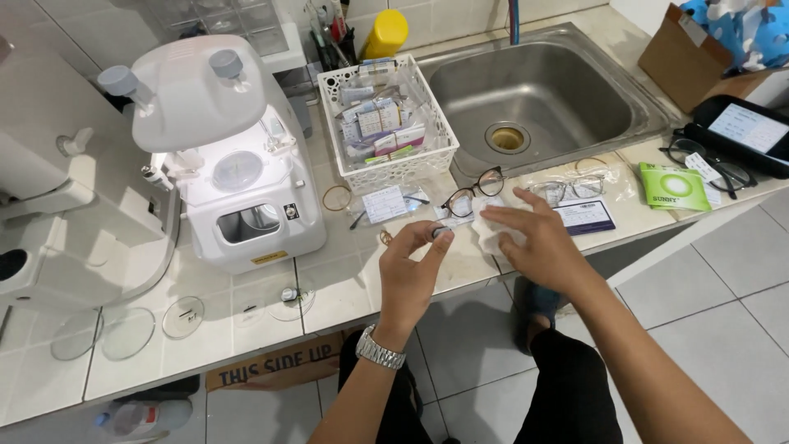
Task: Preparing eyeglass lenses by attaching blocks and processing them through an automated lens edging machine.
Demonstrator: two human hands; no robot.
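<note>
While left hand (411, 267) pinches what looks like a small lens (441, 233), right hand (534, 242) holds white cloth (491, 233) w/ spread fingers, above desk (345, 288) near glasses (474, 191).

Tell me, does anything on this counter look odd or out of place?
Mostly the loose clear lens discs lying bare at the counter's front edge, near the white machine. Several pairs of glasses, like the dark-framed pair, lie scattered beside the sink. Nothing looks spilled or broken.
</note>
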